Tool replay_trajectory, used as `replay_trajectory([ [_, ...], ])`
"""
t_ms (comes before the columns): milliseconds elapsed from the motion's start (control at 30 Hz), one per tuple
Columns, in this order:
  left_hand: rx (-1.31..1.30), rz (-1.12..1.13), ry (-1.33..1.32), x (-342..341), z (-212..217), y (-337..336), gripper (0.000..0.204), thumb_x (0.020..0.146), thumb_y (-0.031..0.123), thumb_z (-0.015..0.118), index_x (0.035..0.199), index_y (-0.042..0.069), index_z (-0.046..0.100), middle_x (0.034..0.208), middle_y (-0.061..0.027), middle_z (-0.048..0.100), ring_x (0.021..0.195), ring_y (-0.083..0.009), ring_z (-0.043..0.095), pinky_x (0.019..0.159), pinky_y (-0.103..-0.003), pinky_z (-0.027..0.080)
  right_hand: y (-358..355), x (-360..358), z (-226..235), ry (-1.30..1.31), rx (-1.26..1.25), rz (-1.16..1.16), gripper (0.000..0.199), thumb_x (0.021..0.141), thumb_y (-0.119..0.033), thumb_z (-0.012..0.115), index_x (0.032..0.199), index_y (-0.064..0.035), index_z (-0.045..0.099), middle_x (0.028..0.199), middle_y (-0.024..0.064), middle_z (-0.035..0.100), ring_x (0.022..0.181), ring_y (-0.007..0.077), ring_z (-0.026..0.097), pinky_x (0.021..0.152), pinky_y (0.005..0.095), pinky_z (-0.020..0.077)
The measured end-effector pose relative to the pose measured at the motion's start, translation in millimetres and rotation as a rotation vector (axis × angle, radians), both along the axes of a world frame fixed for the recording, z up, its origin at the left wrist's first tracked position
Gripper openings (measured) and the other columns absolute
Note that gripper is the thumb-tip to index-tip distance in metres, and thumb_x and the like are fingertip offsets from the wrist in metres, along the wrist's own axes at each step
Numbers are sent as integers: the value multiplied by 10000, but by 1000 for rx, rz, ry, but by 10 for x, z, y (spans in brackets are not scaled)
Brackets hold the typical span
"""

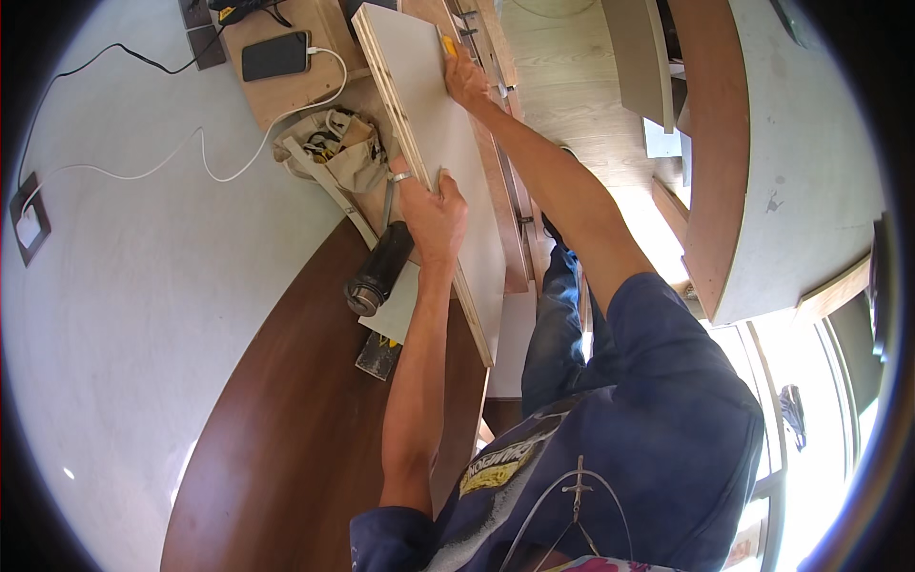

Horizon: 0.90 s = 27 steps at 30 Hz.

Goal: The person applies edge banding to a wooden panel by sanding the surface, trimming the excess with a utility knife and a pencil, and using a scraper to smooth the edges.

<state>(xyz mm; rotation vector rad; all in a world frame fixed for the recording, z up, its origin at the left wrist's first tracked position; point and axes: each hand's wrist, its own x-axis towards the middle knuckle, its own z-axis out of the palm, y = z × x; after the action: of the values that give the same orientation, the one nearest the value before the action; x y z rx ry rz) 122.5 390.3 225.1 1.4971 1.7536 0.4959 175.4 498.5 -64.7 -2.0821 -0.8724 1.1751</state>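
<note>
L hand (434, 214) grips board (419, 95), thumb (445, 181) atop; R hand (467, 81), arm (558, 186) stretched fwd, clasps yellow tool (449, 46).

This is looking like an indoor woodworking spot: 1 pale panel (425, 110) is showing a layered plywood edge (387, 91), a canvas bag (362, 170) is lying nearby, and a white cable (119, 178) is running into a wall socket (30, 227).

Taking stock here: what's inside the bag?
Dark and yellow items show in the open bag, too jumbled to identify. Its cloth covers whatever lies deeper.
</note>
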Motion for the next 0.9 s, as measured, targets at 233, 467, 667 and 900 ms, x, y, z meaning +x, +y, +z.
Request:
replay_trajectory([
  [233,-6,-15,-27,164,-12,18,363,904,-58,555,1251,-19,456,1010,-141,655,834,-206,639,777,-330,514,59,218,-305,17,-65,36,524,1059,-470,424,1486,-166,409,1312,252,652,1168,456,655,993,537,520],
  [467,-69,13,46,113,61,24,397,903,-49,572,1279,-26,448,1071,-199,665,928,-294,673,862,-376,523,135,207,38,96,-170,22,514,1056,-461,415,1498,-199,415,1288,288,651,1202,494,621,1024,560,490],
  [667,47,-25,-43,55,-21,27,385,898,-63,550,1266,-33,441,1014,-224,644,879,-333,650,827,-402,507,110,167,20,55,-132,-10,540,1029,-466,473,1499,-200,450,1226,303,672,1169,494,640,1001,575,501],
  [900,-37,-35,-39,73,-36,26,426,895,-69,571,1298,-30,438,1134,-183,647,998,-250,655,910,-345,504,66,245,-74,-29,-113,-24,541,1019,-447,493,1498,-200,447,1161,289,698,1107,499,663,966,578,517],
])
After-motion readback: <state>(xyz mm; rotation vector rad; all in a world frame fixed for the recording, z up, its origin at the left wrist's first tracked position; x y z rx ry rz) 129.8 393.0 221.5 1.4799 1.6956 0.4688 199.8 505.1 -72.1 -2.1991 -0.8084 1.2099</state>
